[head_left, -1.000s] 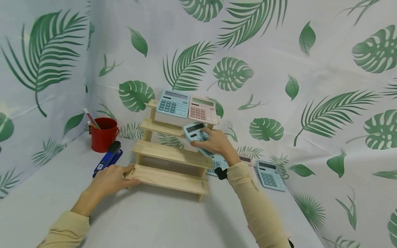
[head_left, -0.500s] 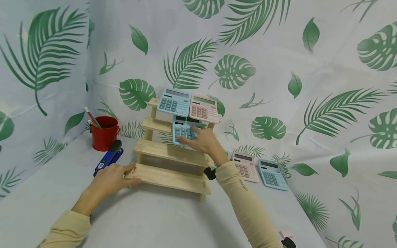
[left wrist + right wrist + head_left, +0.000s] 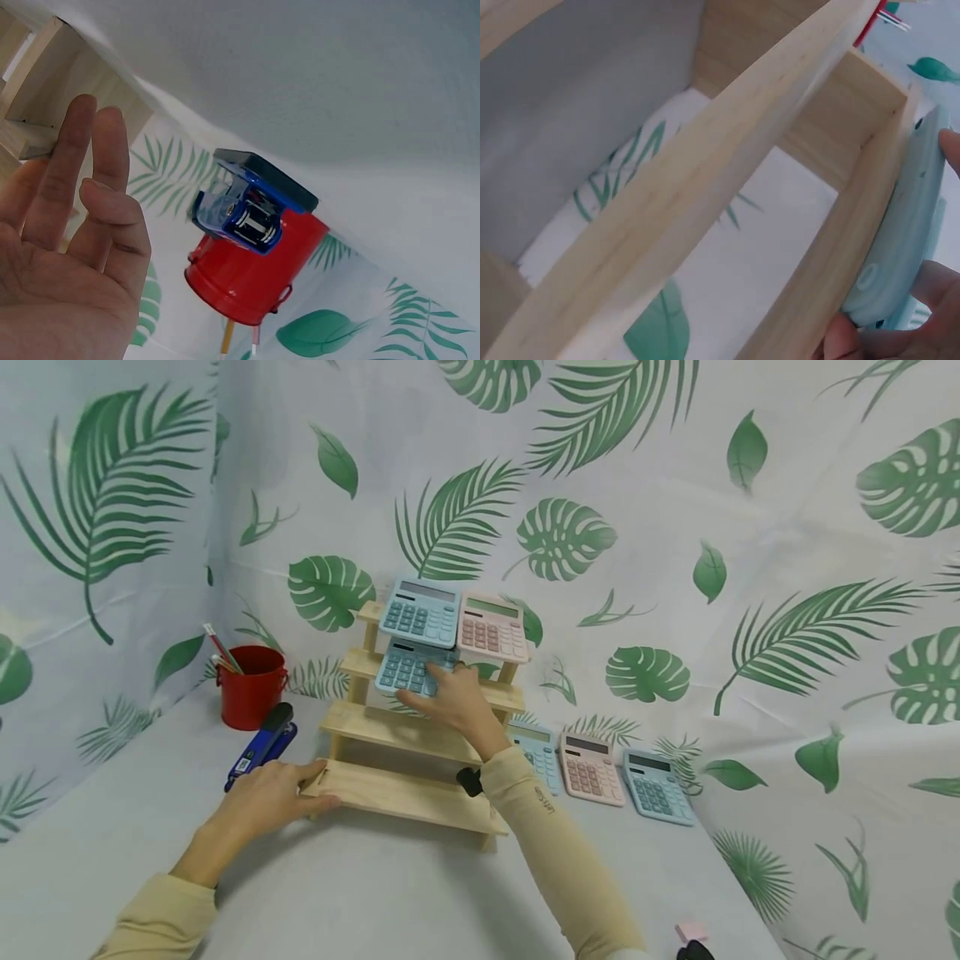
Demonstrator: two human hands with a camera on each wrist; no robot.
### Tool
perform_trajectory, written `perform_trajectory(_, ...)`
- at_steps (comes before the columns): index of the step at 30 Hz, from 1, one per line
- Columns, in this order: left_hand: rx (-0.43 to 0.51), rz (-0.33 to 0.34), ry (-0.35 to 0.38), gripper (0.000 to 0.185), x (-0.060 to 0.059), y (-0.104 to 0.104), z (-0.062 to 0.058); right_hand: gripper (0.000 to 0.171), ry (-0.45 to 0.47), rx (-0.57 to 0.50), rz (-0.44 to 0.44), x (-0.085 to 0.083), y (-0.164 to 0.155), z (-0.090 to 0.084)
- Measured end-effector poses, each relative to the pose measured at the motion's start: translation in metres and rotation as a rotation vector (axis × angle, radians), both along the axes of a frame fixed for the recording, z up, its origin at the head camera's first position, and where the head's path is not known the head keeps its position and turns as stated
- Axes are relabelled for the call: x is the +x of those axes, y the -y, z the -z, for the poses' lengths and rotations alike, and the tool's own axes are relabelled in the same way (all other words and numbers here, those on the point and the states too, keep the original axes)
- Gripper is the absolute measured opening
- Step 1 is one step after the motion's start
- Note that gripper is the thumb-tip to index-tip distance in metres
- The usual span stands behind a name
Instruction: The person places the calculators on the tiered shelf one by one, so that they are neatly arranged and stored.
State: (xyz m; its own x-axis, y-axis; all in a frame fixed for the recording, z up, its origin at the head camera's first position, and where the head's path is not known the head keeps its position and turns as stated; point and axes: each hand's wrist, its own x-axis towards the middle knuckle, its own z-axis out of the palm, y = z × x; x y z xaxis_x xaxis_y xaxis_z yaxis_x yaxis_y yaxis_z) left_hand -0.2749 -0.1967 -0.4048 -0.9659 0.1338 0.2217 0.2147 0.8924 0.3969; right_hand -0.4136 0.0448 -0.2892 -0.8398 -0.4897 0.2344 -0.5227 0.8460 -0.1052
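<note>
Four wooden steps make up the pale stepped display rack [image 3: 420, 727] on the grey table [image 3: 360, 893], and you now have a third calculator on it. Your right hand [image 3: 450, 700] has carried the light-blue calculator with grey keys [image 3: 405, 667] leftward over the last second: it was in the air near the rack's right post, then leaning mid-shelf, and now it rests tilted on the second step from the top, directly below the blue calculator on the top step [image 3: 420, 610] and beside the pink calculator up there [image 3: 491, 627]. Your right grip is still on it, fingers curled round its lower right edge; the right wrist view shows the fingertips [image 3: 951, 146] against its rim, pressed to the shelf board. I judge the placing nearly done, with only the release left.

Your left hand [image 3: 266, 795] has stayed flat and relaxed against the left end of the bottom step, steadying the rack and gripping nothing.

With your forearm shifted left, three calculators on the table to the right of the rack are now all visible: blue [image 3: 536, 756], pink [image 3: 591, 767], blue [image 3: 656, 785].

At far left stand the red metal pencil bucket [image 3: 251, 685] and the blue stapler [image 3: 262, 743].
</note>
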Motion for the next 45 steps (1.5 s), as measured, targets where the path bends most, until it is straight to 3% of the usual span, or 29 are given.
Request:
perform_trajectory(10,0.003,0.003,0.006,0.076,-0.001,0.0,0.002,0.082,-0.026,0.034,0.013,-0.004,0.033,0.002)
perform_trajectory(17,-0.006,-0.003,-0.008,0.076,-0.003,0.0,0.002,0.087,0.029,-0.098,0.039,0.002,0.02,0.006)
perform_trajectory(21,-0.005,-0.008,0.0,0.076,-0.002,0.0,0.001,0.094,-0.011,-0.122,0.046,0.008,0.002,0.012)
perform_trajectory(24,-0.005,-0.012,0.007,0.077,0.0,0.0,0.001,0.089,-0.06,-0.119,0.03,0.015,-0.017,0.019)
perform_trajectory(29,-0.009,-0.011,-0.001,0.077,0.001,-0.001,-0.001,0.065,-0.13,-0.146,0.036,0.023,-0.062,0.027)
perform_trajectory(34,-0.011,-0.017,0.015,0.079,0.001,-0.002,-0.001,0.053,-0.166,-0.229,0.119,0.011,-0.122,0.039)
perform_trajectory(36,-0.014,-0.02,0.019,0.079,0.001,-0.002,-0.002,0.056,-0.13,-0.267,0.176,0.004,-0.146,0.046)
perform_trajectory(39,-0.009,-0.026,0.03,0.081,0.001,-0.001,-0.003,0.064,-0.005,-0.246,0.277,-0.008,-0.173,0.059)
perform_trajectory(45,0.003,-0.019,0.03,0.081,0.001,-0.003,-0.002,0.071,0.218,0.019,0.364,-0.028,-0.191,0.094)
